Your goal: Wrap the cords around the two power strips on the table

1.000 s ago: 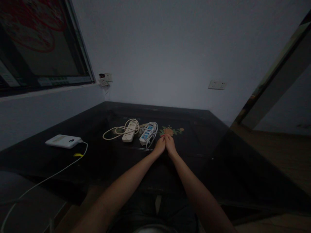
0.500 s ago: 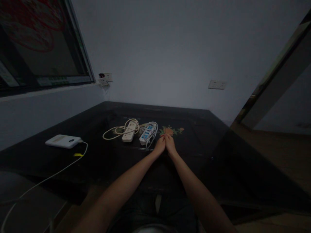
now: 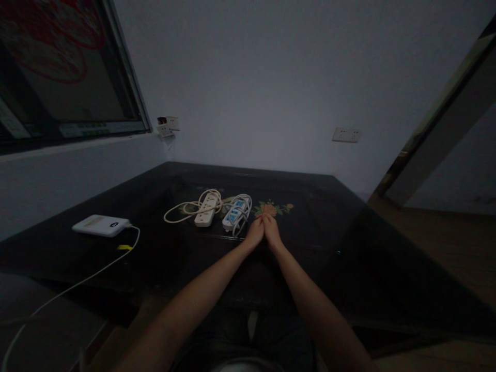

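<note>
My left hand point(image 3: 254, 232) and my right hand point(image 3: 272, 231) rest against each other on the dark table, near a printed flower design. Both look closed, with the fingers pressed together at the tips, and no object shows in them. Just left of my left hand lies a white power strip with blue sockets point(image 3: 235, 211), its pale cord bundled around it. Beside that is a cream power strip point(image 3: 206, 209) with a looped cord point(image 3: 174, 221). Neither strip is touched by a hand.
A white power bank point(image 3: 96, 225) lies on the left of the table point(image 3: 310, 289). Its white cable point(image 3: 83, 281) runs off the near edge past a yellow tag point(image 3: 124, 247). Wall sockets point(image 3: 346, 135) are behind, and a window point(image 3: 70, 67) is at the left.
</note>
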A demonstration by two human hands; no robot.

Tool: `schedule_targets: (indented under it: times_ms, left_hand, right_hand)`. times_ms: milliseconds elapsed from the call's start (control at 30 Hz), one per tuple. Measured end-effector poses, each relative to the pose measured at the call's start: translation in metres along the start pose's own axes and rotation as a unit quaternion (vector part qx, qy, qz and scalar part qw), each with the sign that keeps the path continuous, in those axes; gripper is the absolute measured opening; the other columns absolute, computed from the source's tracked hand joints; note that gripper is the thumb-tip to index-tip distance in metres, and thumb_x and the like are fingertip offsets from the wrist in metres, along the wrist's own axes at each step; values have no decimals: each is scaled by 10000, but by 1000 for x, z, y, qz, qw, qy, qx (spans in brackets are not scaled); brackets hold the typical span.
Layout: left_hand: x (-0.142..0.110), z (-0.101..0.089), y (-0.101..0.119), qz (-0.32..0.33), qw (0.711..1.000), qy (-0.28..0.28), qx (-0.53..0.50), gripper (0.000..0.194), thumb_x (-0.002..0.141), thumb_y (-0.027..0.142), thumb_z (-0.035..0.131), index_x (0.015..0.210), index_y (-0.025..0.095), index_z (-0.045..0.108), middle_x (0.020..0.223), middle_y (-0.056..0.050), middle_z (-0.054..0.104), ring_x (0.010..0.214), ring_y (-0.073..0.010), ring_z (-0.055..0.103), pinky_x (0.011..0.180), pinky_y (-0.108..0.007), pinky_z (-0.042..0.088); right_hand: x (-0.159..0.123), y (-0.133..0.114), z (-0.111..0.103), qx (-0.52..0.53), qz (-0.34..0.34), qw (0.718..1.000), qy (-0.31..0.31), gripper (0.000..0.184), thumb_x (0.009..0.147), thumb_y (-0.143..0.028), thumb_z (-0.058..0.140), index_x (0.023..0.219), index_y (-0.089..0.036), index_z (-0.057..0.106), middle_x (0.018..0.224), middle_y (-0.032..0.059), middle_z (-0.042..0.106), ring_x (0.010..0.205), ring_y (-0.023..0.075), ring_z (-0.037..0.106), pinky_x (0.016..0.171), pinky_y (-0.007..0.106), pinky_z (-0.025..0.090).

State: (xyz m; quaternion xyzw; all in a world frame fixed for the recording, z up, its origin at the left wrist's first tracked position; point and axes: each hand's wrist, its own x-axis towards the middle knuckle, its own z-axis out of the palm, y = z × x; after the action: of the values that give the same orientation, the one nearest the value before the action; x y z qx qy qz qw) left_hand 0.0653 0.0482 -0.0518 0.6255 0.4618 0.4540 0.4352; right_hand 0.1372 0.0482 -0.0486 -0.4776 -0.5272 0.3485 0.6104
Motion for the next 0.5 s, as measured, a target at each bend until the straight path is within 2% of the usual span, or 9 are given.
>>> schedule_targets:
  times_ms: [500]
  left_hand:
    - [3,1,-3,-3,1000,3,12,263,851,134,395,921,104,646,992,-121,696,1004,-219,612,928,-337,441]
  right_hand:
    - [0,1,0,1,1,1000,-3,224,707,-323,435,634,-206,612,677,36,645,746,220,594,767,322,432]
